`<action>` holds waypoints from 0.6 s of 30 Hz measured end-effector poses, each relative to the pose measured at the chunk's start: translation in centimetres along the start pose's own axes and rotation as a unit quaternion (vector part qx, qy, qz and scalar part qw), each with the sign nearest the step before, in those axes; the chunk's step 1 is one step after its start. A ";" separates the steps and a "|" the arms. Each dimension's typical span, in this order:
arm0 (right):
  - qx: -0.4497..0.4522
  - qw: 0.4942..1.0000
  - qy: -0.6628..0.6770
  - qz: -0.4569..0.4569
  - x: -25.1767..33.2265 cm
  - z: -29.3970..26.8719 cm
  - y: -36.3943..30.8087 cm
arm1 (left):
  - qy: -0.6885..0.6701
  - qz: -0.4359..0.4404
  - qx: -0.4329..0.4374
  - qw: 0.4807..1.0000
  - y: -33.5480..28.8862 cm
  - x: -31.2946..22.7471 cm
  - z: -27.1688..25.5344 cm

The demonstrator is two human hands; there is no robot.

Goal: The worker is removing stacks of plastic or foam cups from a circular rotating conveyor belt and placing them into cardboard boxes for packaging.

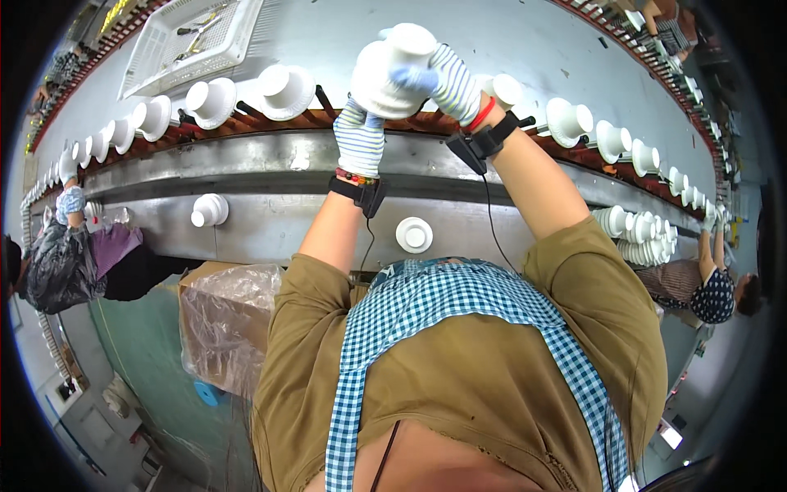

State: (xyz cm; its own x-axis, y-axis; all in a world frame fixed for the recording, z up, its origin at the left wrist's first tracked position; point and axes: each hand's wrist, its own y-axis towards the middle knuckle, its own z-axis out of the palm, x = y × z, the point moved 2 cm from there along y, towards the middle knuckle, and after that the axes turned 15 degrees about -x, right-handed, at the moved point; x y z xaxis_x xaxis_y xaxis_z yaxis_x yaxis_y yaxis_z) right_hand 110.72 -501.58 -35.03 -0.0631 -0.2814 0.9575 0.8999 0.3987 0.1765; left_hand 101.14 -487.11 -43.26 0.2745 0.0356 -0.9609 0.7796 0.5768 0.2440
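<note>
Above the rail, both of my hands are at a white flanged cup-shaped piece (pixel 384 79), which is slightly blurred. My left hand (pixel 359 138), in a blue-and-white striped glove, grips it from below, with the thumb side against the flange. My right hand (pixel 449 84), gloved the same way, is closed around its right side, with fingertips laid across the front. Whether this is one piece or two nested together, I cannot tell. Similar pieces sit along the rail, one (pixel 284 92) just left of my hands and another (pixel 502 88) partly hidden behind my right wrist.
A white plastic basket (pixel 197 45) with tools lies at the upper left. On the metal ledge stand a single white piece (pixel 414 235), a small stack (pixel 210 210) and larger stacks (pixel 643 234) at right. A plastic-lined carton (pixel 229 320) is lower left. Co-workers are at both sides.
</note>
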 end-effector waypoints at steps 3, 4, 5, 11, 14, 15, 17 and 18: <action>0.031 0.968 -0.208 -0.136 0.5 1.4 0.2 | 0.042 0.000 -0.024 0.999 0.3 1.1 -0.9; 0.022 0.984 -0.158 -0.073 -0.3 1.0 0.6 | -0.041 -0.059 -0.026 0.997 0.3 1.1 -0.3; 0.014 0.994 -0.107 -0.010 -1.0 0.8 0.8 | -0.122 -0.116 -0.028 0.985 0.1 1.0 0.2; -0.014 0.925 -0.313 -0.213 -0.2 2.0 0.6 | -0.455 -0.293 -0.087 0.837 -0.7 -1.3 3.2; 0.010 0.876 -0.389 -0.284 0.9 3.3 0.4 | -0.482 -0.293 -0.111 0.818 -0.6 0.2 2.8; 0.018 0.881 -0.388 -0.268 1.2 3.4 0.7 | -0.549 -0.287 -0.053 0.783 -0.5 1.1 2.5; 0.028 0.901 -0.395 -0.175 -0.1 2.4 2.7 | -0.449 -0.297 -0.144 0.830 0.1 1.0 4.3; 0.004 0.903 -0.390 -0.181 -0.1 2.8 2.8 | -0.362 -0.236 -0.143 0.890 0.6 1.5 3.3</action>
State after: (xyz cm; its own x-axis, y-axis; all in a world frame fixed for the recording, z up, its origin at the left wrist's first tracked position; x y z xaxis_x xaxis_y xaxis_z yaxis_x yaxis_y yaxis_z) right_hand 112.08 -498.00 -34.01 -0.6404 0.3050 0.7049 0.7561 0.4115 0.5088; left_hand 103.93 -489.42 -44.15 0.3252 -0.7422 -0.5860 0.7578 0.5752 -0.3080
